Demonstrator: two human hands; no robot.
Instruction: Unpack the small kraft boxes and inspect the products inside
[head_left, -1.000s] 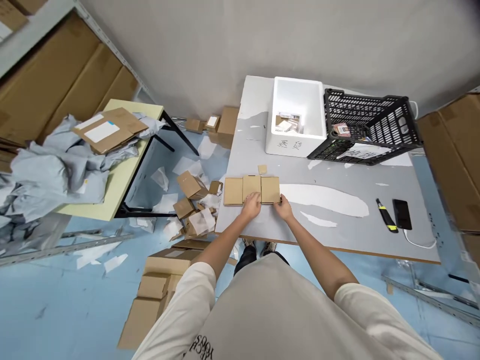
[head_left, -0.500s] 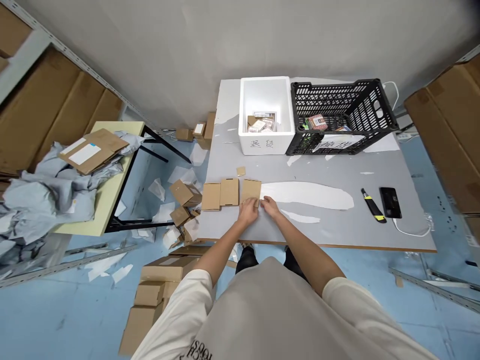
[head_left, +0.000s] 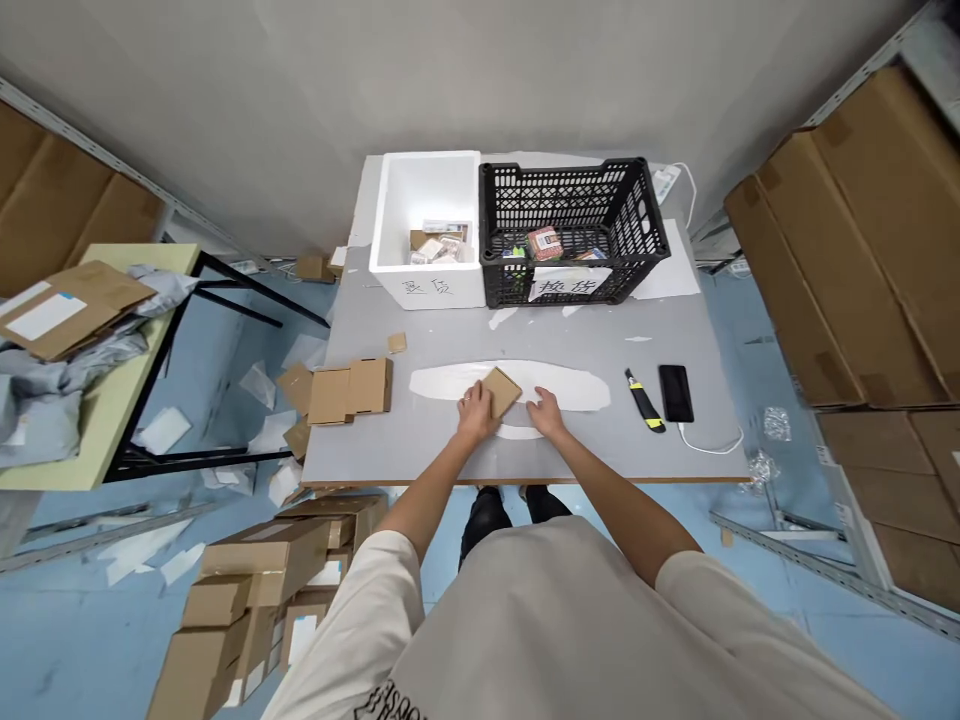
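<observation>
A small flat cardboard box (head_left: 502,391) sits turned at an angle over the white patch (head_left: 570,383) on the grey tabletop. My left hand (head_left: 475,410) grips its left side, with the fingertips partly hidden against the cardboard. Just off the box's right corner is my right hand (head_left: 547,412), empty, its fingers apart and low over the table. Farther left lie two more flat cardboard boxes, a left one (head_left: 330,397) and a right one (head_left: 370,386), edge to edge. A small brown square piece (head_left: 397,343) rests behind them.
At the table's back stand a white foam box (head_left: 442,287) and a black plastic crate (head_left: 499,285), both holding small packs. A yellow-black utility knife (head_left: 645,401) and a phone (head_left: 676,394) with a cable lie at right. Cardboard boxes (head_left: 255,550) crowd the floor at left.
My left hand has carried the small box rightward, away from the other two, and it is now turned at an angle. My right hand has come off the box. The view has shifted right.
</observation>
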